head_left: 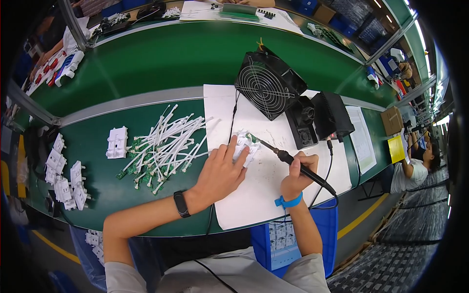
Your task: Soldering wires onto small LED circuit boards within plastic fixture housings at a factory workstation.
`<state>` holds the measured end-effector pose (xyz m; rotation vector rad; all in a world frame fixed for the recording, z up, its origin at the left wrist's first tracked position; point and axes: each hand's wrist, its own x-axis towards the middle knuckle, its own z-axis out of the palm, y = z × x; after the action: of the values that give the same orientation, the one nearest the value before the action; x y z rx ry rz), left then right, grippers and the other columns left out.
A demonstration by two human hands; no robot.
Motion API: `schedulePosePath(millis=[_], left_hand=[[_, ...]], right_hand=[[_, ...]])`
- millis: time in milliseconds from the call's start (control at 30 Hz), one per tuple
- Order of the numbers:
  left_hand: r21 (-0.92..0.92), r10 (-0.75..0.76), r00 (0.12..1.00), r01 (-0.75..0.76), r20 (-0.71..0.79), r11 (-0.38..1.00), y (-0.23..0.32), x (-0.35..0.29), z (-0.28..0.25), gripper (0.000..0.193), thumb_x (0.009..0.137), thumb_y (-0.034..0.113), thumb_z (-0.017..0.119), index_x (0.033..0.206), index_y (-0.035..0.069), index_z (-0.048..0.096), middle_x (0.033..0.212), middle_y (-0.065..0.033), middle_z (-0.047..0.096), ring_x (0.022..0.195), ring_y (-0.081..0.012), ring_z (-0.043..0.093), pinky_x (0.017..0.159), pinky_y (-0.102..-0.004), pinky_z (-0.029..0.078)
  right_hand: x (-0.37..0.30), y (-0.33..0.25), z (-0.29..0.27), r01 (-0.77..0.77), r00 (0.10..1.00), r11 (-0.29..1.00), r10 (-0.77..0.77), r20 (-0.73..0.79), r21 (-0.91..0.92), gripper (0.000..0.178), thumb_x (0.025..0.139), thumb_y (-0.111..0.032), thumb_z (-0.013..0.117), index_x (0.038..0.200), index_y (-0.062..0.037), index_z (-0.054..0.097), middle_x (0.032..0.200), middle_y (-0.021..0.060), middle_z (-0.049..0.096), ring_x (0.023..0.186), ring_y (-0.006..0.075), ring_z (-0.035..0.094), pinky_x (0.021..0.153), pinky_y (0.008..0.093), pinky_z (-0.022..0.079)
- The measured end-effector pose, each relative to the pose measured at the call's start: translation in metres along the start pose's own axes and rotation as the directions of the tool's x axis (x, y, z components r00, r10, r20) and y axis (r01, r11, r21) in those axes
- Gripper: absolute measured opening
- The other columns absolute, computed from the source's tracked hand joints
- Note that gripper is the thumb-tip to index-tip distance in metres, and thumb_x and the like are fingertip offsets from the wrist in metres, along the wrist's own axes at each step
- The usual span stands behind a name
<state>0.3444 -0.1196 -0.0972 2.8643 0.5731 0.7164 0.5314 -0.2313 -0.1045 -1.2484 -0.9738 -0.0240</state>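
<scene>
My right hand (297, 175) is closed round the black handle of a soldering iron (308, 172). Its thin tip reaches left to a small green circuit board (252, 138) lying on a white plastic housing (249, 151). My left hand (221, 172) lies over the left part of that housing with its fingers stretched out, steadying it on the white sheet (244, 207); the fingers hide part of it. Left of this hand spreads a pile of white cables with green boards (163, 146). Another white housing (117, 142) lies beyond the pile's left end.
Behind the work stand a black fan (266, 85), a black iron holder (300, 129) and a black soldering station (333, 117). Several white housings (62, 188) sit at the far left. A blue bin (325, 229) is below the front edge. A person (415, 171) sits at the right.
</scene>
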Motion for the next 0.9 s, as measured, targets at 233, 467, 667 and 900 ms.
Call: schedulePosePath(millis=[233, 467, 667, 900], left_hand=[[-0.002, 0.012, 1.0, -0.012, -0.007, 1.0, 0.0001, 0.0008, -0.0029, 0.05, 0.089, 0.023, 0.07, 0.132, -0.003, 0.064, 0.14, -0.0329, 0.052, 0.099, -0.031, 0.052, 0.09, -0.0391, 0.046], [0.008, 0.01, 1.0, -0.01, -0.014, 1.0, -0.0013, 0.0002, -0.0018, 0.05, 0.088, 0.023, 0.07, 0.131, -0.003, 0.063, 0.14, -0.033, 0.052, 0.098, -0.0314, 0.052, 0.09, -0.0393, 0.045], [-0.006, 0.011, 1.0, -0.011, -0.011, 1.0, -0.0007, 0.0009, -0.0024, 0.05, 0.088, 0.023, 0.07, 0.131, -0.003, 0.064, 0.14, -0.0328, 0.053, 0.098, -0.031, 0.052, 0.09, -0.039, 0.045], [0.001, 0.016, 0.999, -0.016, -0.028, 1.0, -0.0022, -0.0005, -0.003, 0.05, 0.089, 0.023, 0.07, 0.131, -0.002, 0.064, 0.14, -0.0327, 0.053, 0.098, -0.0311, 0.052, 0.09, -0.0394, 0.044]], right_hand=[[0.0016, -0.0007, -0.0001, 0.003, 1.0, 1.0, -0.003, 0.02, 0.023, 0.02, 0.099, -0.012, 0.06, 0.09, -0.0036, 0.044, 0.069, 0.0036, 0.048, 0.059, 0.0066, 0.038, 0.055, 0.0247, 0.028], [0.0031, -0.009, 0.004, -0.105, 0.992, 0.994, 0.106, 0.067, -0.021, 0.02, 0.099, -0.012, 0.061, 0.09, -0.0045, 0.044, 0.072, 0.0024, 0.046, 0.063, 0.0062, 0.037, 0.059, 0.0232, 0.029], [0.0033, -0.0026, 0.0005, -0.052, 0.996, 0.998, 0.054, 0.068, -0.026, 0.023, 0.1, -0.014, 0.062, 0.091, -0.0036, 0.045, 0.07, 0.004, 0.05, 0.059, 0.0058, 0.041, 0.055, 0.0228, 0.031], [0.0024, -0.003, 0.0025, -0.044, 0.996, 0.998, 0.047, 0.077, -0.037, 0.023, 0.1, -0.012, 0.062, 0.09, -0.0038, 0.044, 0.069, 0.0037, 0.05, 0.058, 0.0054, 0.041, 0.054, 0.0225, 0.031]])
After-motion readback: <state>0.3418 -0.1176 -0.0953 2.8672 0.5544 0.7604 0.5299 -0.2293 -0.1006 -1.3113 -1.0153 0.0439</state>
